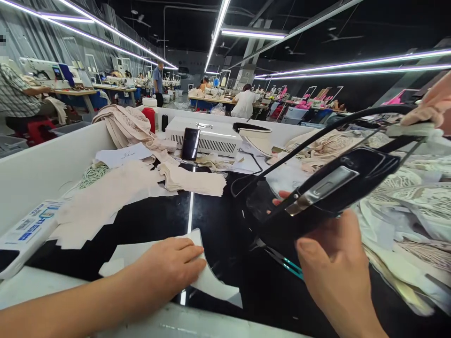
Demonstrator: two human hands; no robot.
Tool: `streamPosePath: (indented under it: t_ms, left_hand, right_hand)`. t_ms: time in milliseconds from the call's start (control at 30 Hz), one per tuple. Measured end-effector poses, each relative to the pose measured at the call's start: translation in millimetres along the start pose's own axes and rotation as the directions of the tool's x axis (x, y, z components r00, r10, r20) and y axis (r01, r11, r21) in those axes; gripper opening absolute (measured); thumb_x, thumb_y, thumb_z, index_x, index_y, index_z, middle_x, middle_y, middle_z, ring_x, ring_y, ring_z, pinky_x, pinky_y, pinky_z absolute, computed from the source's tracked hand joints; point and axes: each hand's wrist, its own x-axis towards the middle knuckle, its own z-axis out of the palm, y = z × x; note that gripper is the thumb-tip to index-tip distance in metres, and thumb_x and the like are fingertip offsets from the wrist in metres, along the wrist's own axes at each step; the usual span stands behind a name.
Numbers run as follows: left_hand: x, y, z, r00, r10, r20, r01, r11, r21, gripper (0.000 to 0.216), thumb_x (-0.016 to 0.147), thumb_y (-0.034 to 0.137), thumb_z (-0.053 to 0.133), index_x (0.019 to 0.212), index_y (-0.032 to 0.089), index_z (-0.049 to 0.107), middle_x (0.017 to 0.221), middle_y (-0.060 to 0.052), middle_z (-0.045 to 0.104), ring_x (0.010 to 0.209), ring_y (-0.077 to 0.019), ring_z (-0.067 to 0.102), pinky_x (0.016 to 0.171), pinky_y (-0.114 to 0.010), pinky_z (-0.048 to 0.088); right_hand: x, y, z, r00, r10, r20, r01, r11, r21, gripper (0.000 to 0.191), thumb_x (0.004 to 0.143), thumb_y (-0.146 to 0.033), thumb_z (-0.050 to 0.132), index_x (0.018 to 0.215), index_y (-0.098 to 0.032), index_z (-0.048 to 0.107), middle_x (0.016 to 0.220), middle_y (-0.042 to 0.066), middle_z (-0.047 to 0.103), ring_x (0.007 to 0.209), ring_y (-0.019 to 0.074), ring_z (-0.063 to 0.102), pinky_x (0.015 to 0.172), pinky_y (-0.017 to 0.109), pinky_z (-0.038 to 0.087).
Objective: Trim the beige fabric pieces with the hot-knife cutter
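My left hand [169, 263] lies flat with its fingers stretched over a cream fabric piece [218, 284] on a glossy black tabletop [151, 220]. My right hand [334, 263] is closed round the lower edge of a glossy black handbag-like thing [369, 164], with the thumb in front and fingertips beyond it. This thing has a silver plate and a long strap, is tilted, and its exact kind is unclear. At upper right, another hand [428, 110] touches its strap beside something pale. Teal-handled snips [285, 264] lie under it, partly hidden by my right hand.
Stacked beige cut pieces [105, 197] cover the left side. A phone [190, 143] leans on a white vented box [211, 138] at the back. Lace pieces [416, 202] are heaped at right. A white raised wall [52, 164] borders the table; people work at sewing machines beyond.
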Motion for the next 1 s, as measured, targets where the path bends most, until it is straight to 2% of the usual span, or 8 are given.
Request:
streamPosePath:
  t_ms: [67,167,267,367,500,667,800,1000]
  left_hand:
    - [-1,0,6,0.998,0.057,-0.017,-0.057,0.998,0.0,0.018,0.1,0.012,0.058,0.116,0.015,0.063,0.125,-0.011,0.07,0.114,-0.0224,0.066,0.104,-0.033,0.051]
    - [-3,0,12,0.993,0.114,-0.025,-0.113,0.994,0.008,0.024,0.099,0.012,0.059,0.123,0.012,0.063,0.132,-0.011,0.069,0.12,-0.0234,0.064,0.108,-0.033,0.048]
    - [-3,2,11,0.989,0.133,-0.059,-0.132,0.991,0.026,0.024,0.101,0.012,0.055,0.123,0.011,0.064,0.133,-0.01,0.069,0.12,-0.023,0.063,0.108,-0.032,0.047]
    - [2,4,2,0.992,0.108,-0.066,-0.111,0.993,-0.047,0.02,0.103,0.01,0.051,0.115,0.014,0.066,0.123,-0.008,0.072,0.111,-0.0201,0.066,0.103,-0.03,0.049]
    - [17,-1,-14,0.991,-0.079,0.106,0.091,0.989,-0.113,0.015,0.102,0.014,0.054,0.094,0.018,0.066,0.094,-0.004,0.07,0.086,-0.0193,0.065,0.08,-0.032,0.053]
    - [37,-14,-18,0.904,-0.382,0.195,0.404,0.911,-0.087,0.007,0.101,0.026,0.064,0.099,0.019,0.065,0.098,-0.004,0.064,0.091,-0.0238,0.062,0.079,-0.037,0.05]
    - [41,-17,-10,0.864,-0.439,0.247,0.481,0.866,-0.14,0.009,0.098,0.025,0.069,0.099,0.02,0.063,0.099,-0.002,0.063,0.093,-0.0233,0.061,0.08,-0.036,0.048]
    - [36,-18,-2,0.859,-0.467,0.211,0.509,0.823,-0.254,0.009,0.097,0.022,0.068,0.096,0.022,0.059,0.095,0.001,0.06,0.09,-0.0208,0.057,0.078,-0.034,0.042]
  right_hand:
    - [9,-6,20,0.999,-0.03,-0.043,0.036,0.991,0.127,0.048,0.075,-0.051,0.087,0.111,-0.03,0.063,0.109,0.002,0.074,0.09,0.0197,0.076,0.079,0.032,0.066]
    - [15,-11,45,0.99,-0.083,-0.114,0.101,0.981,0.164,0.031,0.081,-0.04,0.084,0.099,-0.028,0.062,0.089,-0.004,0.07,0.066,0.013,0.068,0.063,0.027,0.061]
    - [17,-5,61,0.994,-0.102,-0.023,0.105,0.978,0.181,0.034,0.079,-0.035,0.087,0.099,-0.027,0.06,0.089,-0.004,0.07,0.069,0.0131,0.066,0.065,0.027,0.059]
    - [19,4,75,0.994,-0.104,0.013,0.098,0.965,0.243,0.039,0.079,-0.035,0.087,0.105,-0.026,0.059,0.085,-0.003,0.069,0.064,0.0133,0.064,0.062,0.028,0.057]
    - [24,12,90,0.995,-0.098,0.037,0.077,0.921,0.383,0.044,0.08,-0.042,0.085,0.108,-0.027,0.055,0.081,-0.004,0.066,0.056,0.0129,0.062,0.054,0.029,0.056]
    - [25,18,99,0.991,-0.109,0.079,0.063,0.894,0.443,0.04,0.082,-0.043,0.083,0.104,-0.027,0.054,0.077,-0.005,0.064,0.054,0.0129,0.061,0.051,0.028,0.055]
    - [22,19,101,0.988,-0.115,0.105,0.048,0.867,0.497,0.038,0.083,-0.042,0.082,0.104,-0.027,0.054,0.078,-0.005,0.066,0.055,0.0126,0.062,0.05,0.027,0.055]
    - [21,18,101,0.987,-0.102,0.124,0.018,0.839,0.544,0.039,0.084,-0.041,0.082,0.108,-0.027,0.055,0.079,-0.006,0.067,0.055,0.0112,0.062,0.05,0.025,0.053]
